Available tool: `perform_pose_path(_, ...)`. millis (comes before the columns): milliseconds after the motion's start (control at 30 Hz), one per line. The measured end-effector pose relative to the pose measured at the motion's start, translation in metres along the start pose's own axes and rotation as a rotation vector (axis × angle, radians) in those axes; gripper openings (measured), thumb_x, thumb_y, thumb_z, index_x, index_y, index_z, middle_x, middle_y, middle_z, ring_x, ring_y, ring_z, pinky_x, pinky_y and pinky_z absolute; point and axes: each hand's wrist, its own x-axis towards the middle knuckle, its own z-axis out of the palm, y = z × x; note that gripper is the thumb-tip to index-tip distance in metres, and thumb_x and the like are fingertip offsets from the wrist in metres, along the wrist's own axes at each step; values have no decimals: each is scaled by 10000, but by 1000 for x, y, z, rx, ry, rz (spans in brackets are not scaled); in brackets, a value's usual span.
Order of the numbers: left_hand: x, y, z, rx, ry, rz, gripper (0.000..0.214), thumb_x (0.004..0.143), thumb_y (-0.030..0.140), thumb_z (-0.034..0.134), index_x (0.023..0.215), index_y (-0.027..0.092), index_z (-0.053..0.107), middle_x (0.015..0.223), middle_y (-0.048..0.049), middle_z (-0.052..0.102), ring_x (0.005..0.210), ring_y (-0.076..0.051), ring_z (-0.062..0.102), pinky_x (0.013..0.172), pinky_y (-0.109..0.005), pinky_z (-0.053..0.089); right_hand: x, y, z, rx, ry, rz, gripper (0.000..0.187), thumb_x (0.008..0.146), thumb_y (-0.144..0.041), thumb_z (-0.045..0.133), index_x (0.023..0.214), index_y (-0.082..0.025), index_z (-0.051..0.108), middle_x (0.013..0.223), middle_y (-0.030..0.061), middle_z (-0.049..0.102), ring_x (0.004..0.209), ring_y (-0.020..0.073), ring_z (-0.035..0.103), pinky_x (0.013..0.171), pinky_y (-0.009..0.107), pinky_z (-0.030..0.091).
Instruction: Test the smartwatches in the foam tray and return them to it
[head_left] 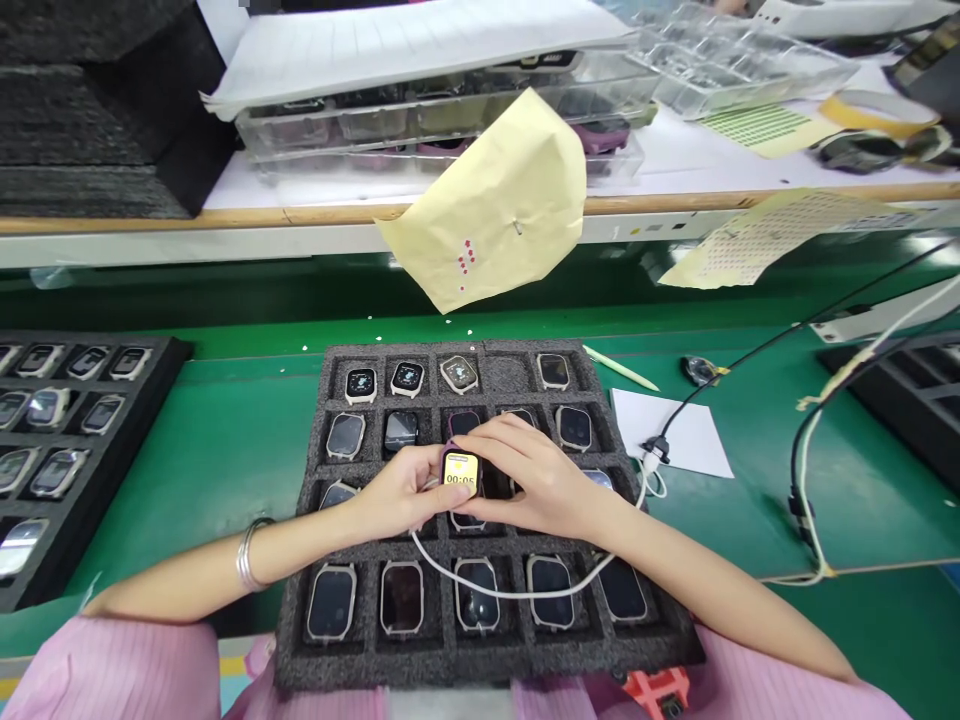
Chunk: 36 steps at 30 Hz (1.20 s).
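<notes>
My left hand (401, 492) and my right hand (536, 475) meet over the middle of a black foam tray (491, 645) and together grip a small smartwatch body (460, 471) with a lit yellow screen showing digits. A white cable (517, 590) runs from the watch, loops across the tray and leads off to the right. Several other watch bodies (551, 590) sit in the tray's pockets; two at the back left (361, 384) show lit screens.
A second foam tray of watches (56, 440) lies at the left, a third (911, 400) at the right. White paper (686, 435), a pale stick (622, 368) and black and white cables (806, 470) lie on the green mat. A yellow paper (499, 205) hangs from the shelf.
</notes>
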Motion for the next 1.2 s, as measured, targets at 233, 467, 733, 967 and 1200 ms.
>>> perform_pose_path(233, -6, 8, 2, 9, -94, 10, 423, 739, 515, 734, 832, 125, 598, 613, 11, 586, 377, -29, 322, 338, -166, 222, -2, 0, -5, 101, 47, -104, 544, 853, -452, 698, 1253, -117, 544, 1003, 127, 678, 889, 234, 621, 803, 413, 502)
perform_pose_path(467, -10, 4, -6, -84, -426, -8, 351, 792, 466, 696, 871, 131, 626, 668, -34, 651, 353, -36, 339, 322, -168, 254, 1, -5, -6, 395, 71, -89, 380, 894, -432, 653, 1160, -160, 676, 844, 76, 654, 784, 188, 594, 706, 358, 482)
perform_pose_path(733, -9, 2, -6, -100, -328, 18, 360, 781, 464, 702, 849, 121, 616, 641, -47, 655, 327, -42, 377, 328, -178, 285, 8, -3, -6, 732, -27, 160, 374, 869, -439, 684, 1129, -171, 700, 787, 39, 625, 728, 162, 584, 677, 314, 502)
perform_pose_path(967, -4, -3, -3, -40, -93, 11, 390, 824, 488, 647, 937, 132, 537, 470, 33, 556, 332, -94, 487, 359, -173, 372, 3, -2, -8, 435, -113, 284, 618, 767, -381, 800, 1291, -202, 525, 1040, 71, 617, 913, 216, 597, 784, 347, 530)
perform_pose_path(1200, -3, -8, -1, 104, 7, 55, 362, 859, 423, 630, 1083, 150, 551, 738, 12, 575, 505, -76, 495, 441, -181, 388, 5, -10, -8, -2, -134, 185, 425, 907, -302, 627, 1283, -137, 520, 1092, 141, 565, 980, 274, 569, 819, 423, 508)
